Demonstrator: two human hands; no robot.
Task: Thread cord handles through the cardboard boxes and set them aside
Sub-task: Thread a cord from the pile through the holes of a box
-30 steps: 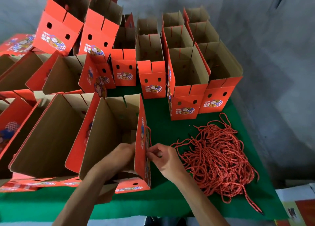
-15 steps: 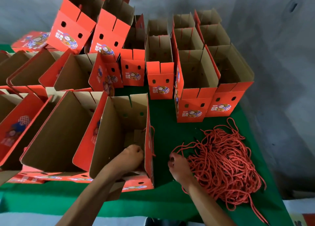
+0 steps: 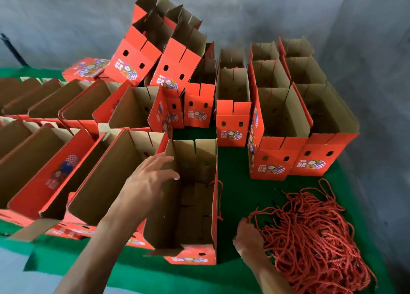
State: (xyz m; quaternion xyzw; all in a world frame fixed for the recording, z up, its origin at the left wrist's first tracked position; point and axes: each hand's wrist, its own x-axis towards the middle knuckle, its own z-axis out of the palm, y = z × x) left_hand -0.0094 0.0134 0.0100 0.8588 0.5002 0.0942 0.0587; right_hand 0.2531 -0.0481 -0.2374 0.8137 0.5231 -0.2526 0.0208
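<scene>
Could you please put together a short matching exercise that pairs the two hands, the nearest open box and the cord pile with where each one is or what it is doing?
Things:
1. left hand
2. right hand
3. nearest open box
4. pile of red cords

States:
A. lies loose on the green cloth, at the right
B. fingers spread, on the box's left wall
C. has a red cord hanging on its right wall
D. at the near edge of the cord pile

Pairs: 1-B, 2-D, 3-C, 4-A

Soft, even, rather dim light, with faint shadows; slight blur throughout, and wide-angle distortion bends lines toward the frame's edges.
</scene>
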